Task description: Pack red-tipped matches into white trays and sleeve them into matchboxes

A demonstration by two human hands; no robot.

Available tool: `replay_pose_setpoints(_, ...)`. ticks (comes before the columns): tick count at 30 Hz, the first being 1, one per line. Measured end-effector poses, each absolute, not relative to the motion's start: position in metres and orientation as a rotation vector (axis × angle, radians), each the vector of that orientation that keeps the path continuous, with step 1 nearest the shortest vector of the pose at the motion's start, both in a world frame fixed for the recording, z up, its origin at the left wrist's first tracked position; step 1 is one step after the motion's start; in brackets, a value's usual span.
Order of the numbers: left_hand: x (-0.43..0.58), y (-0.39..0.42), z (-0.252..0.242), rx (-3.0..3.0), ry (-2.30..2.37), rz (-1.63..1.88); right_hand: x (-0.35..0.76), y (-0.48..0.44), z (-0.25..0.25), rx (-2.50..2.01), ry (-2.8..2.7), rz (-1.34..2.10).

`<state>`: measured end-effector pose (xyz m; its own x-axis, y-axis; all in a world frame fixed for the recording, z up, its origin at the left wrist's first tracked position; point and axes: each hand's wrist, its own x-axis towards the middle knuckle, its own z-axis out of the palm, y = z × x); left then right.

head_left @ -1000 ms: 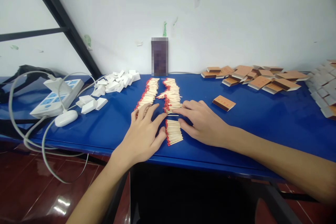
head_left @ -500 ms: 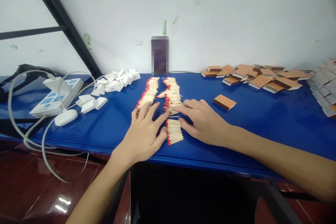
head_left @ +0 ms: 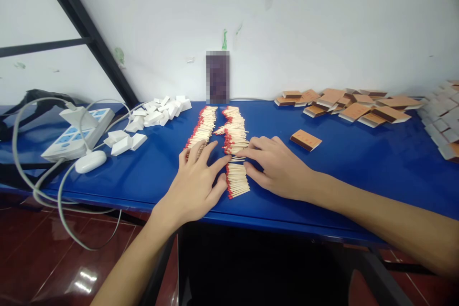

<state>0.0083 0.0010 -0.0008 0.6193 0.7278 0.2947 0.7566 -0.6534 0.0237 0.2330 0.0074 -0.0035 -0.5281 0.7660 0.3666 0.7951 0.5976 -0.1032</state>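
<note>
Two rows of red-headed matches lie on the blue table. My left hand (head_left: 197,184) is spread over the near end of the left match row (head_left: 203,124), its fingers apart. Its index fingertip touches the red heads of the right match row (head_left: 234,126), and its thumb rests beside the heads of a neat near group of matches (head_left: 238,180). My right hand (head_left: 281,167) lies at the plain stick ends of that row. Its index finger and thumb are stretched out and apart, with a few loose matches by the index fingertip; the other fingers are curled.
One matchbox sleeve (head_left: 306,140) lies right of my right hand, before a pile of sleeves (head_left: 355,103). White inner trays (head_left: 161,111) are heaped at the left, near a power strip (head_left: 79,134) with looping cables. Stacked white boxes (head_left: 444,117) stand far right.
My right index fingertip has drawn slightly back from over the matches toward their stick ends and toward me. The left hand has barely moved, its index fingertip slightly nearer me.
</note>
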Motion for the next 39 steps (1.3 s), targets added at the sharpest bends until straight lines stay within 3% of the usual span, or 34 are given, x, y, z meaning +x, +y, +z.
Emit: replay_pose_setpoints(39,0.0081,0.0003,0.0008,-2.748,-1.263,-0.474,0.2341,0.0074,-0.0027,-1.253,-2.445,-0.042)
